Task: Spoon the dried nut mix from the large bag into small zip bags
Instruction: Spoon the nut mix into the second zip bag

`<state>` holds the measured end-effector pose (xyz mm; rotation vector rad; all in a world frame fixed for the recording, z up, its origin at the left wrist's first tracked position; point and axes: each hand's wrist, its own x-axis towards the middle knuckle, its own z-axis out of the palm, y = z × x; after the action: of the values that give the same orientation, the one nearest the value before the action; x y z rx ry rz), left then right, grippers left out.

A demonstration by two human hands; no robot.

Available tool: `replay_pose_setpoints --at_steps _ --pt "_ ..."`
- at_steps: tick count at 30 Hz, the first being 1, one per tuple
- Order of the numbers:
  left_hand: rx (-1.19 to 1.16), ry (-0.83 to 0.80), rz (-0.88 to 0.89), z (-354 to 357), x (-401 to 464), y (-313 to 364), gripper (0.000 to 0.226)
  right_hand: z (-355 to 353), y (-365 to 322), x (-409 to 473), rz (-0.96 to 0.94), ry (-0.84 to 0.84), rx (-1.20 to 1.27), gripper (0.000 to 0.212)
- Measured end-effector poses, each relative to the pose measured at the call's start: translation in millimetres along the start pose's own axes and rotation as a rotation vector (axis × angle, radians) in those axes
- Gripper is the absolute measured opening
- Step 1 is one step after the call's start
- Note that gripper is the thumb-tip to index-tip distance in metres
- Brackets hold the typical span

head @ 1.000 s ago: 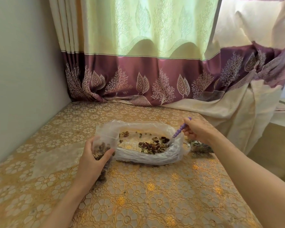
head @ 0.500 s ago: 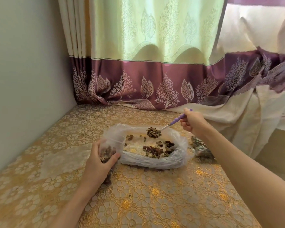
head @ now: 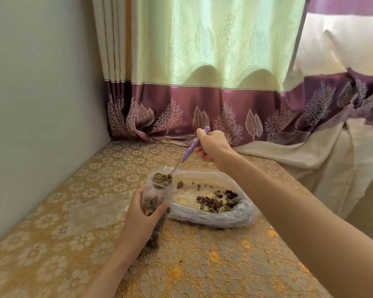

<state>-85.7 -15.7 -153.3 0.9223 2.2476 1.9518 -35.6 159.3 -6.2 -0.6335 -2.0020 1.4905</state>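
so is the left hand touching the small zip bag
Touching. The head view shows the left hand wrapped around the small zip bag, thumb and fingers pressed against its clear wall.

The surface [head: 202,265] wears a glossy, embossed gold floral covering. Both bags, large [head: 213,218] and small [head: 159,190], are thin, cloudy, crinkled plastic. The spoon [head: 188,152] has a matt purple handle and shiny metal stem.

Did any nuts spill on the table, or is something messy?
No spill shows. The loaded spoon sits over the open small bag in the left hand; the rest lie inside the large bag.
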Motion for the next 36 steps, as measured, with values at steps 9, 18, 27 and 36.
replay_pose_setpoints --at_steps 9,18,27,36 --pt "-0.117 0.022 -0.05 -0.7 -0.5 5.8 0.064 18.8 -21.8 -25.6 -0.572 -0.026 -0.246 0.035" --pt "-0.027 -0.06 0.0 1.4 -3.0 10.7 0.05 -35.2 1.8 -5.7 -0.385 0.078 0.046 0.04" --pt "0.101 -0.073 0.045 3.1 -4.4 5.9 0.035 -85.4 65.2 8.6 -0.083 0.105 -0.231 0.042" --pt "0.112 -0.042 0.065 4.7 -4.2 3.7 0.032 -109.4 84.8 9.2 0.077 0.12 -0.216 0.035"
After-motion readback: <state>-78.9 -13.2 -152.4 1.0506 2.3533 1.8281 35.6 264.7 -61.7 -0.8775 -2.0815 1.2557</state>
